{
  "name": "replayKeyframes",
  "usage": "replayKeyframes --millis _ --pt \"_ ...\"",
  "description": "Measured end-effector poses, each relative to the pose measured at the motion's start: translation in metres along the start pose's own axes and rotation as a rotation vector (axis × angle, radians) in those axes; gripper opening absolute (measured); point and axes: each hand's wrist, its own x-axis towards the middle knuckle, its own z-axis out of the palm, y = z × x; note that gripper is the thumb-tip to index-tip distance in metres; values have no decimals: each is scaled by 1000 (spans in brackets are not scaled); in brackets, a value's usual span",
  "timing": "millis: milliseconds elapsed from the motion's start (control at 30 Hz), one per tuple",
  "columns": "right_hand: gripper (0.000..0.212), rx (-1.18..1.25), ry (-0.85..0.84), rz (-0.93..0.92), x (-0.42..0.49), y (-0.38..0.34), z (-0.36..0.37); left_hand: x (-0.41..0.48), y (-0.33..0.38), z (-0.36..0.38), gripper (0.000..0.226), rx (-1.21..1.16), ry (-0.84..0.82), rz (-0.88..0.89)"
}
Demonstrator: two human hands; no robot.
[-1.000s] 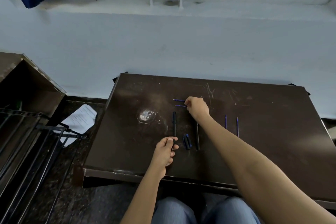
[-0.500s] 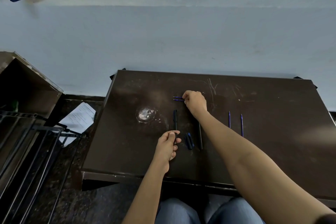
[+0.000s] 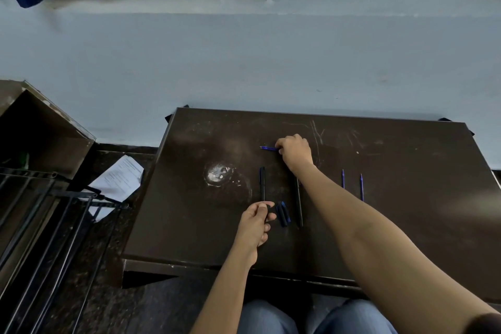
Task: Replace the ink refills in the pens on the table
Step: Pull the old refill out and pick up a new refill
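**Refill pickup, far half of table**

Right hand [image 3: 294, 150]: reached toward far edge of table [image 3: 406, 225], knuckles up, fingers curled and pinching end of blue refill [image 3: 268, 148] lying crosswise on top.
Left hand [image 3: 256, 222]: near front edge, thumb and forefinger pinched on near end of black pen barrel [image 3: 262, 183], lying flat, pointing away.
Also present: second barrel [image 3: 298, 203] beside right forearm; two pen caps [image 3: 282, 214] between barrels; two refills [image 3: 352, 184] toward right edge.
Handling advice: lift refill by its end, keep level, line up with barrel mouth before sliding in; avoid bending thin tube.
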Motion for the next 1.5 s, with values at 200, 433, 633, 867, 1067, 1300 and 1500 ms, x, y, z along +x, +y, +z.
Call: replayKeyframes --millis 200,433,633,867,1067,1300,1500 --pt "30 -8 -5 2 -1 0 -1 -1 -1 3 22 7 -1 -2" --pt "31 103 61 25 -10 3 -4 -1 -1 3 22 10 -8 -10" --pt "20 240 314 308 -45 25 -18 -7 2 7 23 24 -2 6" --pt "30 197 35 685 -123 69 -24 -19 5 11 24 49 5 27" --pt "29 206 -122 777 -138 63 -20 -39 2 19 24 25 11 30" --pt "15 1263 -29 737 -139 31 -54 -64 0 21 30 67 8 124" --pt "14 1443 60 349 -170 -22 -97 -79 1 18 36 82 26 196"
